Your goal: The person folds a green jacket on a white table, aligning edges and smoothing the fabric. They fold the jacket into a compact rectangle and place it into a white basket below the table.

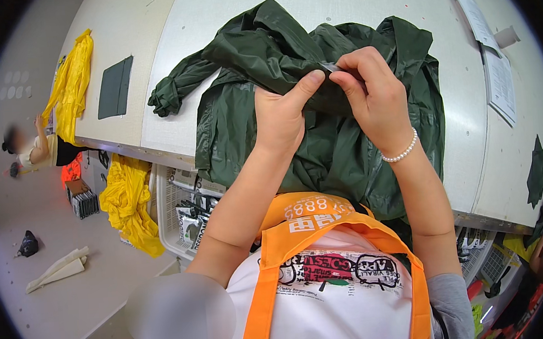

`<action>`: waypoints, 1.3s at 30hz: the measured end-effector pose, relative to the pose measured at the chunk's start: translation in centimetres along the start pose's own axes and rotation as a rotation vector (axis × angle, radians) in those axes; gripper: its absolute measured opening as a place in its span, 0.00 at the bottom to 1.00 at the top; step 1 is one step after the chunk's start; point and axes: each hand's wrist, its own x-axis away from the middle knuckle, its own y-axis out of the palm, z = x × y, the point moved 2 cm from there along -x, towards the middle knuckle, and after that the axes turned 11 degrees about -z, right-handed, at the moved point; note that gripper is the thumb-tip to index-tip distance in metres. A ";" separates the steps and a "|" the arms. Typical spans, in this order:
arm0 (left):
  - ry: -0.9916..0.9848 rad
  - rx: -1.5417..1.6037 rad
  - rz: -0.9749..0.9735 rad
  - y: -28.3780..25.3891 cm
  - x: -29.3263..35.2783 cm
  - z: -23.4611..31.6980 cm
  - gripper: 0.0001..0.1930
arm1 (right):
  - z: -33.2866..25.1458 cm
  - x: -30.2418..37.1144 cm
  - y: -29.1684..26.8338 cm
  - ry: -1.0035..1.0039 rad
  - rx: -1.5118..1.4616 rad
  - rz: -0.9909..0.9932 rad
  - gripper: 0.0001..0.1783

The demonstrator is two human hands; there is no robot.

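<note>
A dark green rain jacket (pixel 320 140) of thin, shiny fabric lies bunched on the table in front of me and hangs over its near edge. Its gathered sleeve end (pixel 167 95) points to the left. My left hand (pixel 283 114) grips a fold of the jacket, thumb on top. My right hand (pixel 374 94), with a beaded bracelet at its wrist, is closed in a pinch just right of the left thumb. Between the two hands shows a small whitish piece (pixel 330 67), perhaps a label, at the pinching fingertips; its lower part is hidden.
The pale table (pixel 208 15) carries a dark green folded sheet (pixel 115 87) and a yellow garment (pixel 73 86) at left, papers (pixel 499 84) at right. Below its edge stands a white basket (pixel 167 209) of small packages beside yellow fabric (pixel 127 200). Another person (pixel 43 149) stands far left.
</note>
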 end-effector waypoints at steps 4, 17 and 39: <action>-0.006 0.022 0.024 0.2 -0.1 0.2 0.12 | 0.7 -0.1 -0.2 0.069 -0.166 0.075 0.10; -0.079 0.153 0.039 -0.6 -0.2 0.1 0.18 | 8.2 3.5 -10.8 0.011 -1.217 0.988 0.19; -0.302 0.376 0.247 -2.1 -1.3 -0.6 0.18 | 5.2 1.0 -1.7 0.318 -0.385 -0.135 0.09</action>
